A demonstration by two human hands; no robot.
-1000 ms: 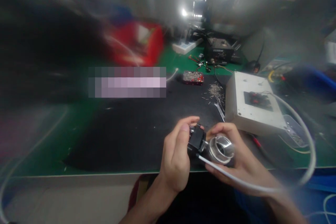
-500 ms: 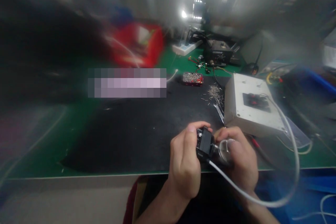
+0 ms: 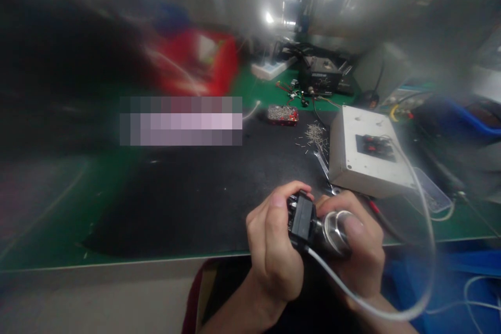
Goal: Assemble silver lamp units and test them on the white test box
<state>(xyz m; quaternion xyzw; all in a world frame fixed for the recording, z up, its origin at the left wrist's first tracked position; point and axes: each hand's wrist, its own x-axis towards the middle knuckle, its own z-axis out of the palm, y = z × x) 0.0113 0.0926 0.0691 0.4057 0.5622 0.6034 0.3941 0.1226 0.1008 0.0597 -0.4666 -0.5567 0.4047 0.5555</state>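
Near the table's front edge, my left hand (image 3: 274, 240) is wrapped round a small black block-shaped device (image 3: 302, 219) with metal parts on its left side. A white cable (image 3: 352, 292) comes out of the device's lower end and loops up on the right towards a white box (image 3: 371, 159). My right hand (image 3: 362, 240) grips a dark rounded cylinder with shiny rings (image 3: 334, 232). From its left end a narrow neck reaches the black device's right side; whether the two are joined I cannot tell. My fingers hide part of both.
Beyond my hands lie a wrench (image 3: 322, 164), a heap of small metal pins (image 3: 316, 135) and a tin (image 3: 282, 115) full of small metal parts. Further back are a red bin (image 3: 223, 70), a white power strip (image 3: 272, 68) and a black unit (image 3: 321, 75). A black mat (image 3: 188, 198) covers the table's middle.
The ringed cylinder has turned, so its rings show more clearly beside my right thumb. Both hands keep their hold. The whole view has shifted slightly, with the background moving left.
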